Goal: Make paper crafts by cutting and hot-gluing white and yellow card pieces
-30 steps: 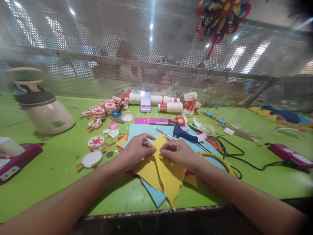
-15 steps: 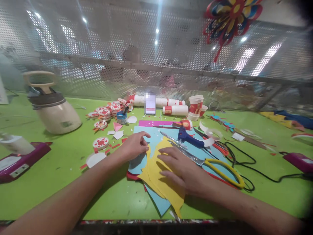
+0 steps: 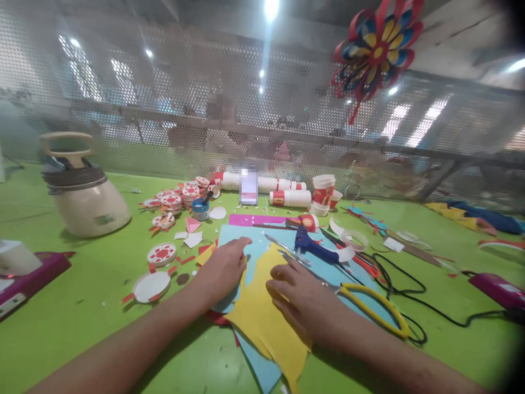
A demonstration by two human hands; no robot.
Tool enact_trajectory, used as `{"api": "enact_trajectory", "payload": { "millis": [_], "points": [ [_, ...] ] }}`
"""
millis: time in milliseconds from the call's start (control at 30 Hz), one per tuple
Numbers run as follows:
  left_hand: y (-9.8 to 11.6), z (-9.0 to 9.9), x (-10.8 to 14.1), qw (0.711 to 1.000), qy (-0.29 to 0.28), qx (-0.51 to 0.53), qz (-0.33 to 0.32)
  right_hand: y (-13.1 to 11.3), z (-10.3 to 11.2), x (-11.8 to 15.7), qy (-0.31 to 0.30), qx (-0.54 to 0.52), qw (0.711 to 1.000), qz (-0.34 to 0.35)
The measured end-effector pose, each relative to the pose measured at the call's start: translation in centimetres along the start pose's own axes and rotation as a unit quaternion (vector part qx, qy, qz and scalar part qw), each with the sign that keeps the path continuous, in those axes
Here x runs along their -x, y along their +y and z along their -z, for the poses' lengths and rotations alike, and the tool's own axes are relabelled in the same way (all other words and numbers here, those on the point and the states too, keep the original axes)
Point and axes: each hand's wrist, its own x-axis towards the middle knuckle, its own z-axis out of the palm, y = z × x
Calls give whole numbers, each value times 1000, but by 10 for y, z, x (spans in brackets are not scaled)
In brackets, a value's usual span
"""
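Observation:
A yellow paper sheet [image 3: 262, 317] with a ragged outline lies over light blue sheets [image 3: 229, 235] in front of me. My left hand [image 3: 225, 272] is at its left edge, fingers bent together on the paper; the fingertips are partly hidden. An orange-yellow corner [image 3: 206, 254] shows on the far side of that hand. My right hand [image 3: 301, 293] rests on the right part of the yellow sheet, fingers spread and slightly bent. Close by it are yellow-handled scissors [image 3: 375, 306], blades partly covered by the hand, and a blue glue gun [image 3: 315, 246].
Paper discs with red patterns [image 3: 162, 254] and a blue jar [image 3: 200, 208] are at left. Behind stand a phone [image 3: 248, 189], white paper-cup rolls [image 3: 290, 198] and stacked cups [image 3: 323, 191]. A beige jug [image 3: 88, 202] and a purple power strip [image 3: 35, 279] stand far left. Black cable [image 3: 430, 306] curls at right.
My left hand has come down onto the yellow paper's left edge, and an orange-yellow corner now shows beside it. My right hand's fingers are more bent. The view has tilted up slightly.

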Motion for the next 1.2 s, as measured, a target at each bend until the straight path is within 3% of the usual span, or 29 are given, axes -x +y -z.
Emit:
{"api": "enact_trajectory", "payload": {
  "millis": [167, 433, 500, 633, 667, 767, 867, 1033, 1200],
  "points": [
    [2, -4, 2, 998, 5, -63, -20, -2, -7, 2, 37, 37, 999, 13],
    [8, -1, 1, 986, -46, -144, -76, 1, -7, 5, 21, -10, 1000, 8],
    [9, 1, 2, 983, -48, -156, -86, 9, -2, 5, 49, -63, 997, 7],
    [13, 8, 4, 977, -63, -178, -102, 27, 22, 12, 168, -154, 973, -28],
    [14, 10, 4, 975, -69, -182, -104, 28, 30, 17, 159, -155, 975, -29],
    [14, 13, 3, 972, -90, -187, -110, 23, 52, 37, -4, -119, 993, 26],
    [11, 13, 1, 970, -110, -180, -119, 5, 53, 56, -92, -54, 993, 41],
    [6, 18, -4, 972, -128, -158, -117, -11, 23, 60, -36, 22, 999, 27],
    [1, 28, -2, 978, -144, -116, -97, -2, 6, 54, 7, -18, 999, 49]
  ]
}}
